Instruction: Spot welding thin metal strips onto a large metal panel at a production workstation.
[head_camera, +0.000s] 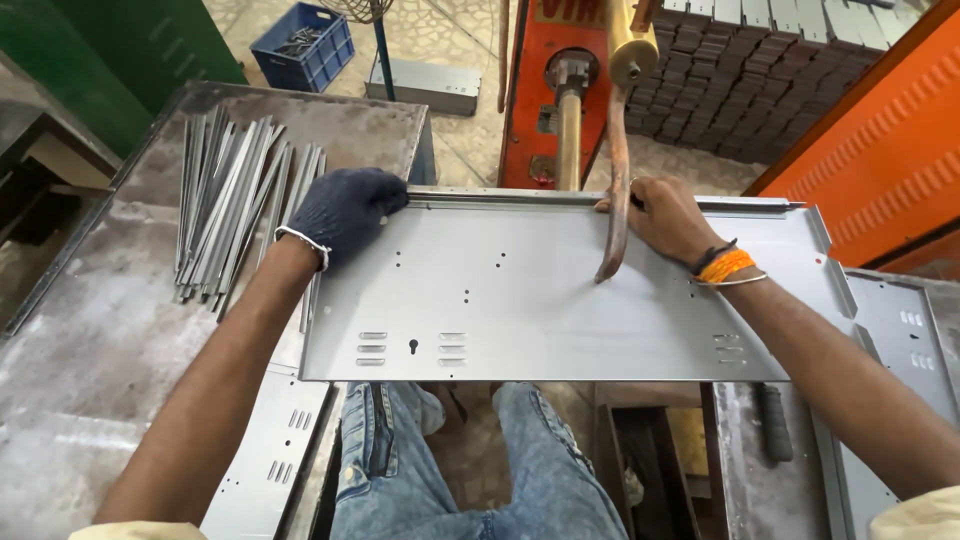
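- The grey sheet-metal panel (560, 300) is the landmark: it lies flat across the person's lap, its far folded edge pushed up under the welder electrode arm (615, 200); slots, a keyhole and small punched holes show on its face
- The left hand (345, 212), in a dark knit glove, clamps the panel's far left corner; its grip is closed on the panel, fingers curled over the folded rim
- The right hand (665, 215), bare, with an orange thread band at the wrist, presses on the far edge of the panel just right of the electrode arm; its grip is closed on that edge, thumb side hidden, so how tightly cannot be told
- The curved tip of the electrode arm hangs over the panel's upper middle, just beside the right hand; whether it touches the metal cannot be told
- Left of the panel, a bundle of thin metal strips (225, 200) lies on the surface (90, 340); more punched panels (265, 460) sit below the panel's left corner
- As a judgement: the panel is positioned and steadied at the machine; no weld marks are visible along the edge, so the joining looks mostly still to do
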